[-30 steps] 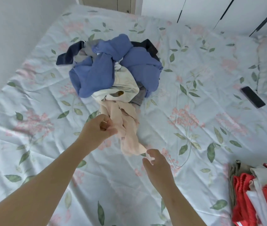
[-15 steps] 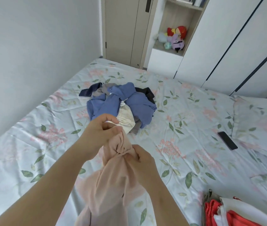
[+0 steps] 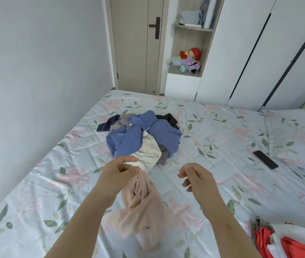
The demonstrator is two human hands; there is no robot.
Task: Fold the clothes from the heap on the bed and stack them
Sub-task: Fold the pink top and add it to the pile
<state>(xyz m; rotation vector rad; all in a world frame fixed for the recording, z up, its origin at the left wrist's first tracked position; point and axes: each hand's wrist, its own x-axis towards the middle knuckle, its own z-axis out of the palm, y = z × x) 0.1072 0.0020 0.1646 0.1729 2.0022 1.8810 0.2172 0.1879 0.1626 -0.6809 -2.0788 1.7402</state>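
- My left hand (image 3: 118, 174) grips the pale pink garment (image 3: 142, 205) by a bunched end, fingers curled round the gathered cloth.
- The garment hangs from that grip with its long axis running down towards me. Its lower end is blurred, so I cannot tell which part it is.
- My right hand (image 3: 198, 177) hovers just beside it, fingers loosely curled, holding nothing.
- The heap (image 3: 159, 135) sits mid-bed (image 3: 36, 192) beyond my hands: blue cloth on top, a cream piece (image 3: 149, 153) at the near edge, dark bits behind.
- The red and white folded stack (image 3: 297, 244) lies at the bed's near right corner.
- A phone (image 3: 265, 159) lies flat on the right.
- The open shelf niche (image 3: 177, 43) holds plush toys (image 3: 189, 59).
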